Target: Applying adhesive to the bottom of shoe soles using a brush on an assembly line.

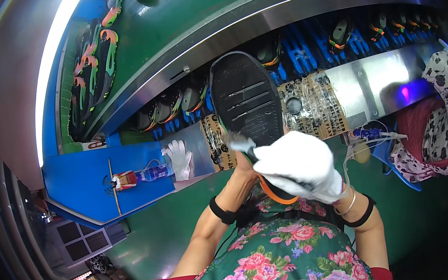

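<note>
A shoe [246,96] is held up in front of me with its black sole facing up and its toe end pointing away. An orange rim shows at its near end. My left hand [245,163] is bare and grips the shoe at its left side; most of its fingers are hidden behind it. In a white glove, my right hand [298,164] is closed on a small brush [239,141], whose grey bristles are blurred over the left edge of the sole. The glove covers part of the shoe's lower half.
Behind the shoe, a metal ledge [365,90] with taped cardboard [314,105] runs beside blue racks [297,48] of shoes. At left, a blue table [82,178] bears a bottle [155,173] and a white glove [180,159]. Patterned cloth [445,115] hangs at right.
</note>
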Motion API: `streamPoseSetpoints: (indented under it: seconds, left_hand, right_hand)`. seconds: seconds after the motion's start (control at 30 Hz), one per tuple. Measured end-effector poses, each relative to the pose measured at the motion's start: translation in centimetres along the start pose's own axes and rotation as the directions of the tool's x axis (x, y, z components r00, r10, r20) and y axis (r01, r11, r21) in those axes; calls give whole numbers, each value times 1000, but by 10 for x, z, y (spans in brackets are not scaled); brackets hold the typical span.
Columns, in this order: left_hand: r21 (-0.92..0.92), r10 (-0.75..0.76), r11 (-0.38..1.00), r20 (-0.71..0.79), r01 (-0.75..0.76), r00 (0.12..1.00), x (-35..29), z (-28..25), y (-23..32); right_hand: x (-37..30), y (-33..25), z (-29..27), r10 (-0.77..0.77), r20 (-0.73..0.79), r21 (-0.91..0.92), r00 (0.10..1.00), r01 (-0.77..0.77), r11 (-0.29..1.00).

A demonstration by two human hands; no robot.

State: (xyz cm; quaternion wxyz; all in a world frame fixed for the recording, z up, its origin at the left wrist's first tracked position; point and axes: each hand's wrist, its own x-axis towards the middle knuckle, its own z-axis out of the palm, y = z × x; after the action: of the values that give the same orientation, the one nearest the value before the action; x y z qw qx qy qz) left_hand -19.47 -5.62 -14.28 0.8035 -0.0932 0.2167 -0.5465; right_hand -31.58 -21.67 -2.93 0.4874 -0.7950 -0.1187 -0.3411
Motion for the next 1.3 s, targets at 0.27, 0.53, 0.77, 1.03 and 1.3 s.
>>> streamPoseSetpoints:
  seconds: [0.27, 0.53, 0.77, 1.03, 1.3]
  left_hand:
    - [798, 55, 590, 109, -121, 992, 6, 38, -18]
    - [749, 22, 641, 195, -164, 980, 14, 59, -21]
    - [746, 105, 591, 306, -307, 946, 15, 78, -24]
    - [752, 130, 531, 384, -391, 914, 14, 80, -11]
    - [722, 93, 586, 390, -367, 916, 14, 75, 3]
  right_hand:
    - [-12, -3, 9, 149, 87, 33, 985, -153, 988]
    - [-10, -6, -1, 36, 41, -91, 999, -32, 995]
    - [-15, -1, 1, 199, -91, 119, 976, -188, 975]
    - [-19, -5, 9, 332, -101, 314, 938, -286, 905]
    - [-23, -10, 8, 318, -40, 297, 947, -292, 909]
